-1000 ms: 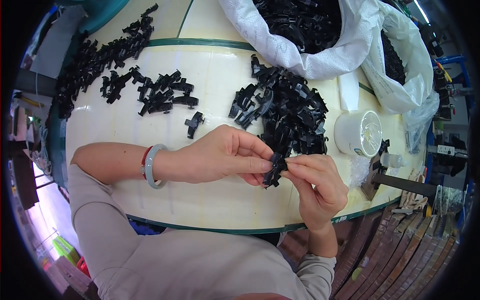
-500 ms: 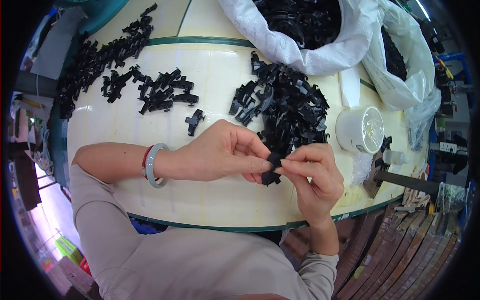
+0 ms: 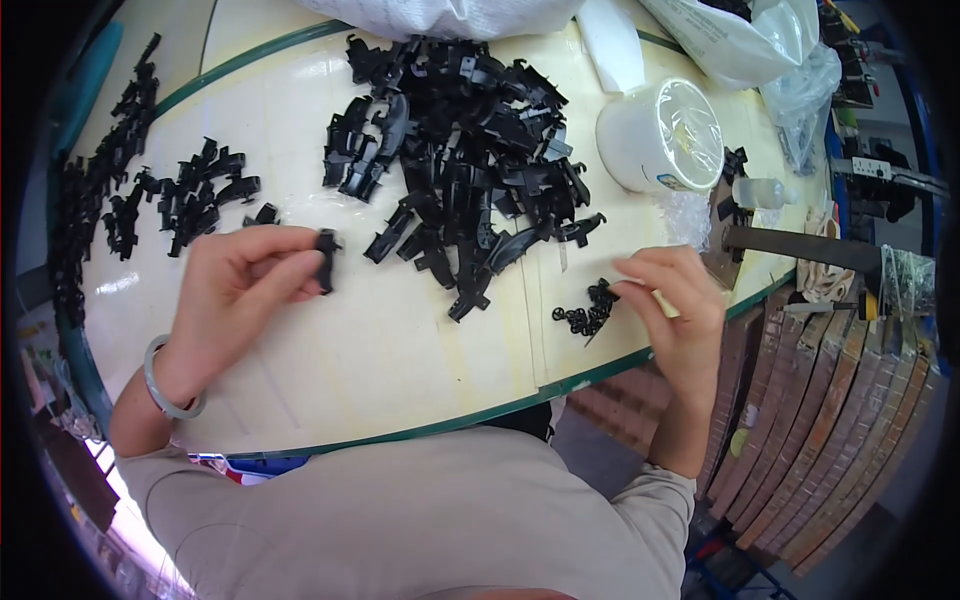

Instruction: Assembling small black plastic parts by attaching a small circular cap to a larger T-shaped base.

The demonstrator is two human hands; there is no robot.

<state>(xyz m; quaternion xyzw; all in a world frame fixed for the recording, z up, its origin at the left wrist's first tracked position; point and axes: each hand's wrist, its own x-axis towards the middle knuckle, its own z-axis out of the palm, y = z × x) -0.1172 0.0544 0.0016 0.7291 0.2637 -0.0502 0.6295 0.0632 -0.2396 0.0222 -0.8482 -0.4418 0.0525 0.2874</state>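
Note:
My left hand point(image 3: 245, 285), at the left of the table, pinches a small black plastic part point(image 3: 326, 262) upright between thumb and fingers. At the right, near the table's front edge, my right hand point(image 3: 672, 305) has thumb and fingertips drawn together; whatever they grip, if anything, is too small to make out. Just beside those fingertips lies a little heap of tiny round black pieces point(image 3: 590, 312). Between my hands and farther back spreads a large pile of black plastic parts point(image 3: 465, 170). Beyond my left hand sits a smaller group of similar parts point(image 3: 200, 190).
A long row of black parts point(image 3: 75, 230) lines the far left. At the back right stand a white tub point(image 3: 655, 140) with clear film, a white sack point(image 3: 460, 12), a plastic bag point(image 3: 745, 45) and a small bottle point(image 3: 760, 192). Stacked brown boards point(image 3: 810, 430) are off the table's right.
The hands, together on one black part half a second ago, are now apart. The left keeps a part at the left; the right is at the tiny pieces. The view has shifted.

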